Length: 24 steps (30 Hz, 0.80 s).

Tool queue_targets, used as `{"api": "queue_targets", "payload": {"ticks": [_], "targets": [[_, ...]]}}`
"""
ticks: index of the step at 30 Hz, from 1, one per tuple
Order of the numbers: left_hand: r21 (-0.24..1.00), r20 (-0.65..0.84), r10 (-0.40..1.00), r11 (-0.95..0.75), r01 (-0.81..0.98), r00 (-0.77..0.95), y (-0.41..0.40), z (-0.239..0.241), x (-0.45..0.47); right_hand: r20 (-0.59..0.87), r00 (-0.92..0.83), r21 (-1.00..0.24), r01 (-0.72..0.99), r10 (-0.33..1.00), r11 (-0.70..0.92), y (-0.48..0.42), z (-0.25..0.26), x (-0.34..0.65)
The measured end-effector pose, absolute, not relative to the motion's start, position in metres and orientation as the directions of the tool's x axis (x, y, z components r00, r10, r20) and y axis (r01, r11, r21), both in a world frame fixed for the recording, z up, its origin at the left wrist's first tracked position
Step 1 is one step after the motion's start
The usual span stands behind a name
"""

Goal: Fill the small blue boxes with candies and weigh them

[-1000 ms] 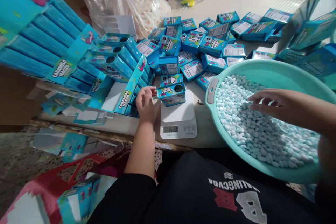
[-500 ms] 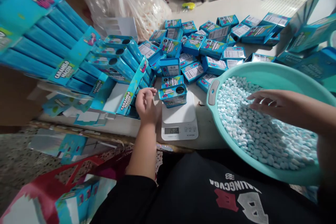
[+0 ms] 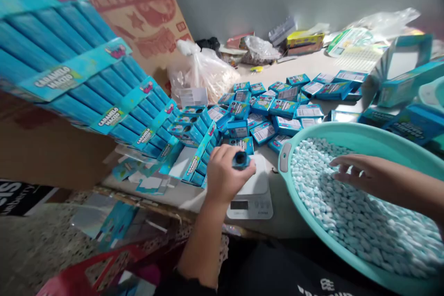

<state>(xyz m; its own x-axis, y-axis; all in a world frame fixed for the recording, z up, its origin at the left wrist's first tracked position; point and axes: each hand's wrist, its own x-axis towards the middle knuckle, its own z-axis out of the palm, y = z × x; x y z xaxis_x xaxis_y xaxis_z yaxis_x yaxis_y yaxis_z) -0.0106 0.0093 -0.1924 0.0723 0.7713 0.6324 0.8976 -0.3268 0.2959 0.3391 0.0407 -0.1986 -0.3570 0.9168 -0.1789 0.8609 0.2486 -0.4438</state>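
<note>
Pinching a blue box [image 3: 244, 163] in left fingers [image 3: 224, 152] by the scale [image 3: 258, 184], right fingers [image 3: 343, 161] loosely spread over candies [image 3: 319, 194]

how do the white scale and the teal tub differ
The scale is flat and roughly rectangular; the tub is oval with tall sides. The scale is white, the tub teal. The tub is larger than the scale. The tub contains pale candies, while the scale has a small display. Both have rounded edges.
</note>
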Motion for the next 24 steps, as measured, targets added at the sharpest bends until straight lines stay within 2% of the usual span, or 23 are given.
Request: {"api": "queue_targets", "payload": {"ticks": [2, 5, 9, 14, 19, 24], "targets": [[0.159, 0.75, 0.65, -0.352, 0.923, 0.119, -0.001, -0.169, -0.037, -0.245, -0.335, -0.479, 0.858, 0.91, 0.187, 0.04, -0.197, 0.339], [-0.103, 0.845, 0.489, -0.247, 0.964, 0.216, -0.008, -0.14, -0.081, -0.299, -0.312, -0.501, 0.855, 0.902, 0.13, 0.038, -0.197, 0.338], [-0.213, 0.82, 0.495, -0.201, 0.956, 0.287, 0.007, -0.133, -0.122, -0.291, -0.322, -0.51, 0.849, 0.901, 0.139, 0.035, -0.199, 0.337], [-0.186, 0.781, 0.577, -0.152, 0.971, 0.24, 0.027, -0.153, -0.142, -0.327, -0.32, -0.544, 0.833, 0.889, 0.1, 0.033, -0.196, 0.336], [-0.119, 0.755, 0.624, -0.172, 0.978, 0.201, 0.029, -0.158, -0.148, -0.329, -0.358, -0.54, 0.831, 0.874, 0.137, 0.033, -0.197, 0.337], [0.07, 0.728, 0.678, -0.222, 0.973, 0.102, 0.033, -0.16, -0.14, -0.332, -0.358, -0.531, 0.835, 0.873, 0.141, 0.034, -0.2, 0.34]]}}
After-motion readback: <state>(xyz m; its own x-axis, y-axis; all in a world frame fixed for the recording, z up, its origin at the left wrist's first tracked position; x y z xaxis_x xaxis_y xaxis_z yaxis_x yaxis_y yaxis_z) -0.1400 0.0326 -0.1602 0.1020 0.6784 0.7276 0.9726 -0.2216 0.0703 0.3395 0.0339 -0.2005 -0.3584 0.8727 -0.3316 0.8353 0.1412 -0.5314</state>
